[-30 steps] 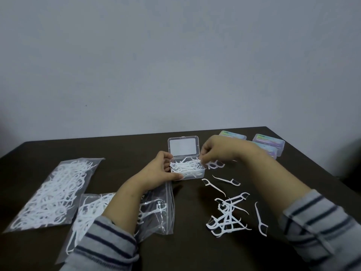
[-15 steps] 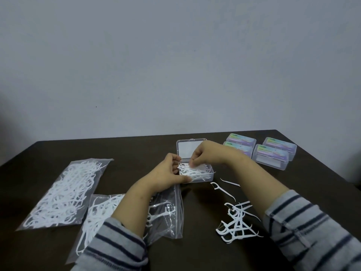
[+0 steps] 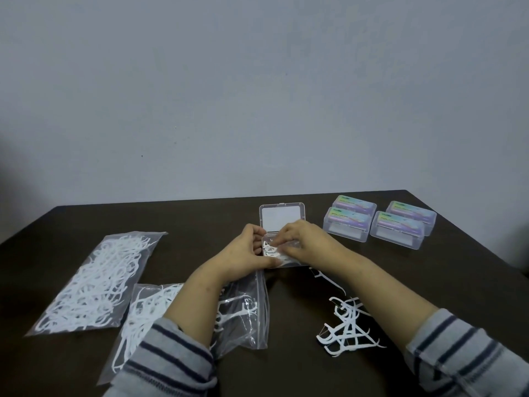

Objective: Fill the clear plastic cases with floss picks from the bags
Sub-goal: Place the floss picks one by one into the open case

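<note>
Around your work, four closed cases (image 3: pixel 378 223) with coloured labels stand in a tight cluster at the far right of the dark table (image 3: pixel 472 267), well apart from your hands. On your left lie two clear bags: a full bag (image 3: pixel 94 282) of white picks lying flat toward the table's left edge, and a second bag (image 3: pixel 243 319) nearer you, partly hidden under your left forearm, its zip edge pointing toward the open case. A loose heap of floss picks (image 3: pixel 347 325) lies on the table just beside your right forearm, with one stray pick (image 3: pixel 326 279) between that heap and the case.

The open clear case (image 3: pixel 282 217) sits in the middle of the table, its lid standing up at the back, and picks show white inside its tray. Your left hand (image 3: pixel 243 256) grips the tray's left side, thumb along the near edge and fingers curled at the far corner. Your right hand (image 3: pixel 303 242) lies over the tray from the right, fingers bent down onto the picks inside; you cannot tell from this view whether they pinch any.
</note>
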